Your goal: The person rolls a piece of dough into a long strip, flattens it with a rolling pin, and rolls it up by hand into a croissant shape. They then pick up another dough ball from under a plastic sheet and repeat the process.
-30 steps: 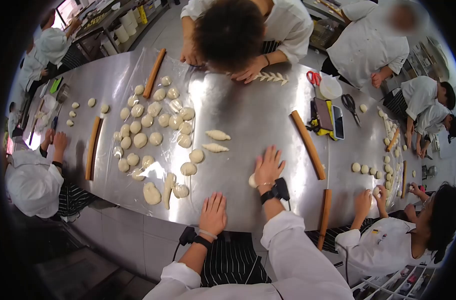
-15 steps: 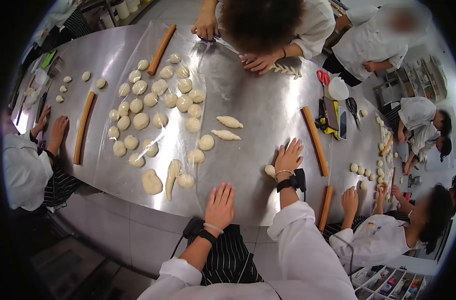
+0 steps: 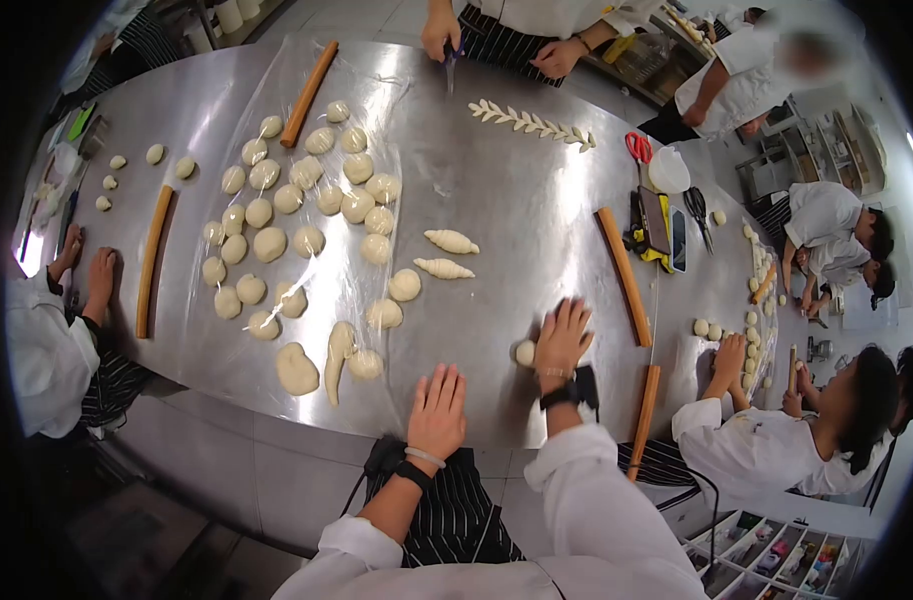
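My left hand lies palm down at the near edge of the steel table, fingers stretched out, holding nothing. My right hand is also flat, its fingers spread and slightly blurred. A piece of dough pokes out from the left side of the right palm; how much lies under the hand is hidden. Beyond my hands, two ridged, spindle-shaped dough pieces rest on the steel. To the left, several round dough balls sit under clear plastic film, near a flattened dough piece and a tapered one.
Wooden rolling pins lie to the right and left. Red-handled scissors, a white bowl, black scissors and a phone sit at the right. Opposite, a person's hand holds scissors near a leaf-cut dough strip.
The person opposite has straightened up and drawn the scissors back, uncovering the leaf-cut strip. My right hand has shifted slightly left over the dough. My left hand stays put.
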A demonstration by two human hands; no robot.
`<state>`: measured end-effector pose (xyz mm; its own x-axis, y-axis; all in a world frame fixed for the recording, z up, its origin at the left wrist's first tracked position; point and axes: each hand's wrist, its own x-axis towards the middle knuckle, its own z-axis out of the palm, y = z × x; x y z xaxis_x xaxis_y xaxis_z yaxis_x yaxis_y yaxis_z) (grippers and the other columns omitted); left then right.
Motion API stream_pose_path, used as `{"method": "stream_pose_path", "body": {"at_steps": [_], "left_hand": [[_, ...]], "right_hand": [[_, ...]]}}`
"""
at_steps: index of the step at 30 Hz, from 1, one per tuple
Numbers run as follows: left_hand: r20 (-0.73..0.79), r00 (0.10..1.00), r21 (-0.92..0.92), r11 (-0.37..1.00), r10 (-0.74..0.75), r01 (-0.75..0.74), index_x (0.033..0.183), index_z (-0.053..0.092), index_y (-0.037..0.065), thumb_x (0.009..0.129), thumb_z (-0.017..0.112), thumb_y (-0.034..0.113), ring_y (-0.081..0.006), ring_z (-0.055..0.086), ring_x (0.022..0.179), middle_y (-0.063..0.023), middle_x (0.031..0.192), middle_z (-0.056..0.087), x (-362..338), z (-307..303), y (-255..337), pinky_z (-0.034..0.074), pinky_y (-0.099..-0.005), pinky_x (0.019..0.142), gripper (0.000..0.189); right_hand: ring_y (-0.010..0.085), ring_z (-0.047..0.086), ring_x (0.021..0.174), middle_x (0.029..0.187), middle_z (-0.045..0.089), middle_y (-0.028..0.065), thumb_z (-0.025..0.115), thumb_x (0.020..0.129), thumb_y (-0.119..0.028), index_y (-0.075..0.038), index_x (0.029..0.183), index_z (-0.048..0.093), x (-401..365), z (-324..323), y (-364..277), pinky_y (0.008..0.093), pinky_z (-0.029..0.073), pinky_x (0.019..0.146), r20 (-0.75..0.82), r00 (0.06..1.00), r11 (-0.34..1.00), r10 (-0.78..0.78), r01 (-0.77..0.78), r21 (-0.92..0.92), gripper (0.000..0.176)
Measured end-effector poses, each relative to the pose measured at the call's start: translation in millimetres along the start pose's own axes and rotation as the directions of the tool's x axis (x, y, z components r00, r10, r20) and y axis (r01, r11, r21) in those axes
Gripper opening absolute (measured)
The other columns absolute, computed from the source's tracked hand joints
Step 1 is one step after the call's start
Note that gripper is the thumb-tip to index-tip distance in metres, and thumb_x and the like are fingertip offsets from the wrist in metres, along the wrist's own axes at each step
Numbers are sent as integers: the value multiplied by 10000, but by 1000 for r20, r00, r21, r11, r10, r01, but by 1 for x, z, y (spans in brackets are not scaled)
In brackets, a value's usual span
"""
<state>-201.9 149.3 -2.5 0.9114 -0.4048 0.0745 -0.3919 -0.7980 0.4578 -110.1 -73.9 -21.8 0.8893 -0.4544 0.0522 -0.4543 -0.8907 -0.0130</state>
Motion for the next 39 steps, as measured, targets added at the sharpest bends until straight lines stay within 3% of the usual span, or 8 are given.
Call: {"method": "stream_pose_path", "body": {"at_steps": [5, 11, 19, 25, 31, 33, 34, 39], "left_hand": [[-8, 1000, -4, 1000, 5, -5, 1269, 459, -10, 768, 511, 135, -301, 329, 1313, -147, 1370, 412, 8, -4, -2, 241, -475, 1078, 524], [18, 1000, 63, 998, 3, -4, 1264, 473, 5, 773, 517, 168, -288, 331, 1315, -138, 1376, 414, 1, 4, -1, 249, -466, 1080, 520], [54, 998, 68, 998, -19, 16, 1279, 447, -9, 739, 534, 165, -309, 303, 1330, -161, 1394, 384, 3, 6, 1, 206, -496, 1096, 573], [66, 998, 31, 999, -16, 14, 1291, 395, -60, 743, 490, 108, -357, 227, 1356, -215, 1407, 331, 5, 0, 5, 151, -510, 1109, 580], [-27, 998, 52, 997, 54, -52, 1243, 435, -65, 741, 474, 108, -393, 284, 1324, -228, 1381, 367, 8, -8, 7, 187, -527, 1093, 532], [-18, 992, 124, 985, 124, -121, 1177, 524, -49, 828, 520, 178, -352, 429, 1210, -201, 1302, 462, 11, -24, 10, 365, -482, 967, 417], [227, 974, 31, 999, -25, 18, 1330, 378, -38, 790, 510, 208, -366, 217, 1355, -205, 1424, 323, 7, -12, 4, 157, -517, 1095, 608], [102, 995, 91, 996, 16, -25, 1303, 418, -36, 809, 497, 187, -360, 285, 1328, -201, 1396, 367, 0, -5, 2, 206, -508, 1082, 547]], "right_hand": [[402, 52, 1388, 1511, 163, 146, 411, 919, -350, -67, 1429, 263, -148, -34, 5, 610, 22, 1068, 284, 955, 973, -90, 23, 231, 601], [394, 190, 1351, 1484, 220, 166, 382, 952, -315, -16, 1391, 299, 27, 38, 17, 528, 173, 1082, -183, 979, 973, -88, 124, 195, 538], [409, 131, 1373, 1483, 232, 156, 540, 822, -480, -67, 1405, 309, -120, -37, -1, 613, 82, 1060, 285, 954, 981, -92, 38, 192, 751], [388, 190, 1357, 1476, 256, 138, 480, 879, -367, -55, 1393, 324, 12, 4, -7, 569, 160, 1068, -173, 976, 954, 132, -78, 288, 621], [351, 213, 1358, 1479, 264, 99, 487, 866, -449, -104, 1409, 307, -152, -32, -9, 582, 162, 1054, 185, 973, 970, -136, 93, 224, 668], [351, 214, 1356, 1474, 271, 102, 481, 874, -441, -109, 1408, 308, -104, -25, -6, 585, 160, 1054, 123, 982, 974, -143, 118, 193, 652], [351, 215, 1355, 1469, 279, 104, 474, 883, -433, -114, 1407, 309, -73, -19, -5, 587, 158, 1053, 79, 985, 976, -155, 141, 165, 635], [332, 238, 1348, 1459, 297, 109, 461, 895, -415, -77, 1395, 318, 5, -1, -8, 576, 175, 1049, -195, 980, 978, -24, 64, 200, 621]]}}
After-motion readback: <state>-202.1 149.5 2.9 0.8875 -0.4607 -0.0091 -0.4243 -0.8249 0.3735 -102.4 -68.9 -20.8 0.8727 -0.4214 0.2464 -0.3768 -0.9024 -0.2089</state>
